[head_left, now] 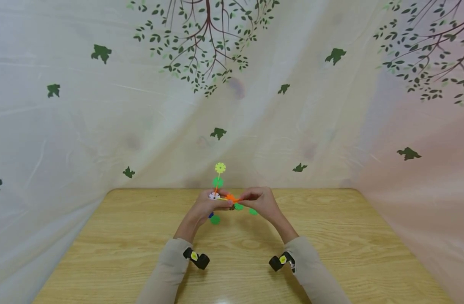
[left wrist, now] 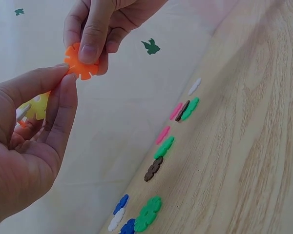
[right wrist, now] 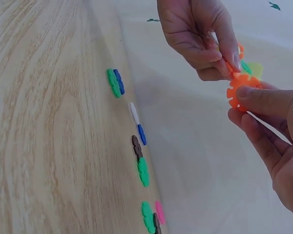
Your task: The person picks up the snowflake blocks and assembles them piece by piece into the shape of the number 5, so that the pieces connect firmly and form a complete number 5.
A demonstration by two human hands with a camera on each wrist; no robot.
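Your orange disc (left wrist: 78, 68) is between your two hands, its notched face under your right thumb. Your right hand (head_left: 263, 202) pinches it, thumb on one face and fingers behind, with the fingertips drawn together. Your left hand (head_left: 207, 207) has its thumb and fingers closed on the joined discs (head_left: 218, 182), and its fingertips meet the orange disc's edge. Whether that disc is slotted in yet, you can't tell from here. Within the curl of your left hand sits a yellow disc (left wrist: 38, 108); just above its thumb are a white disc (head_left: 214, 196) and, topping the upright stem, a lime disc (head_left: 220, 167). Below your hands, loose discs (left wrist: 149, 213) in green, blue, white, brown and pink lie along the far edge of the wooden table (head_left: 232, 253). Behind each hand, a small black camera (head_left: 196, 258) sits at your beige cuff (head_left: 175, 255). Beyond both hands hangs a pale sheet (head_left: 255, 147) printed with leaves and branches.
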